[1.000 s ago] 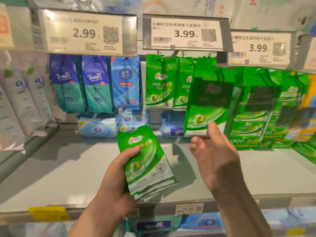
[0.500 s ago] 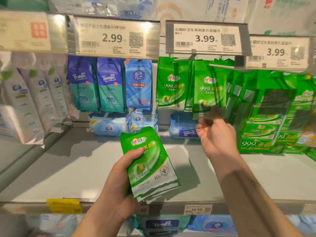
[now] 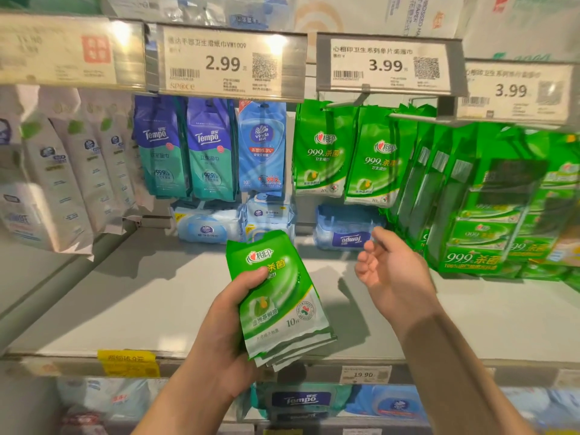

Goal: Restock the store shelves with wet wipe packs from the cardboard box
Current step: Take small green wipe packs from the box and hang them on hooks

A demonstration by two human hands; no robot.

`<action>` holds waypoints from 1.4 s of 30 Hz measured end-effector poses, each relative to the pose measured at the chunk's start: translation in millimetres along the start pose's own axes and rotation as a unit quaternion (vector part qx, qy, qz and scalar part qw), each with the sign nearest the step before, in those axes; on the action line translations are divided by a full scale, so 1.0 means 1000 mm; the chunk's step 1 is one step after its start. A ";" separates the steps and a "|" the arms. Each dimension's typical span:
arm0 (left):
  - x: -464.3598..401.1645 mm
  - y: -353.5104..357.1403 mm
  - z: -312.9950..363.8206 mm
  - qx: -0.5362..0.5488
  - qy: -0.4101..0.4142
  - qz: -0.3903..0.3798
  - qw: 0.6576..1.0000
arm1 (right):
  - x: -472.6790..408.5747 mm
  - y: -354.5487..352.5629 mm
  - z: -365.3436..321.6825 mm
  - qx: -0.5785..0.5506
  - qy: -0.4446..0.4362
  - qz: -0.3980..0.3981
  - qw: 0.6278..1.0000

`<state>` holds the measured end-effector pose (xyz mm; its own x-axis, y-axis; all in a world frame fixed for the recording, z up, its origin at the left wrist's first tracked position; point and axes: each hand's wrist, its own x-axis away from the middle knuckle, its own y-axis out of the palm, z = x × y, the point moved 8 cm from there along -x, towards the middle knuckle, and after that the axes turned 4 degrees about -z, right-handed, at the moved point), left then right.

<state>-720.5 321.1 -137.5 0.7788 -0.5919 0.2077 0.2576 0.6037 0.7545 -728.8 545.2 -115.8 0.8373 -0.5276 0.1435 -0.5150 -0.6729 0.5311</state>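
My left hand (image 3: pixel 226 324) grips a small stack of green wet wipe packs (image 3: pixel 279 302) in front of the grey shelf (image 3: pixel 150 302), thumb across the top pack. My right hand (image 3: pixel 392 274) hovers to the right of the stack, palm up, fingers relaxed and holding nothing. Above it, green packs of the same kind (image 3: pixel 370 164) hang in rows from hooks under the 3.99 price tag (image 3: pixel 386 65). The cardboard box is out of view.
Blue Tempo packs (image 3: pixel 188 152) and a Vinda pack (image 3: pixel 262 149) hang to the left under the 2.99 tag. Soft blue wipe packs (image 3: pixel 345 233) lie at the shelf's back. Bundled green multipacks (image 3: pixel 489 221) crowd the right. White packs (image 3: pixel 62 174) hang far left.
My right hand let go of the green pack at the hook and dropped away, coming down palm up beside the stack. The left hand kept its stack still.
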 end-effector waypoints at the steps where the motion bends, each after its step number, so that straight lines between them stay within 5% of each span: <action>1: 0.000 0.000 -0.001 0.002 -0.001 -0.001 1.000 | 0.006 0.000 0.002 0.013 0.003 -0.009 1.000; 7: 0.000 0.003 -0.005 0.009 0.004 -0.015 1.000 | 0.051 0.011 0.001 0.158 -0.023 -0.069 0.985; 12: -0.001 0.007 -0.013 -0.006 -0.016 -0.025 1.000 | 0.082 0.026 0.006 0.397 -0.020 -0.142 0.906; 19: -0.001 0.006 -0.013 -0.050 -0.014 -0.018 0.998 | 0.105 0.031 0.023 0.528 0.023 -0.213 0.822; 29: 0.003 0.000 -0.011 -0.085 -0.002 0.000 0.996 | 0.101 0.025 0.038 0.492 0.052 -0.233 0.837; 34: 0.007 -0.002 -0.009 -0.075 -0.004 0.004 0.997 | 0.098 0.022 0.041 0.413 0.064 -0.234 0.878; 42: 0.014 -0.018 0.001 -0.095 0.015 0.052 0.994 | 0.095 0.019 0.019 0.308 -0.064 -0.159 0.936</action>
<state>-714.9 301.5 -147.9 0.8235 -0.5056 0.2574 0.2754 0.7528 0.5978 -662.7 472.7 -108.1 0.9579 -0.2804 -0.0624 -0.2839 -0.9571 -0.0577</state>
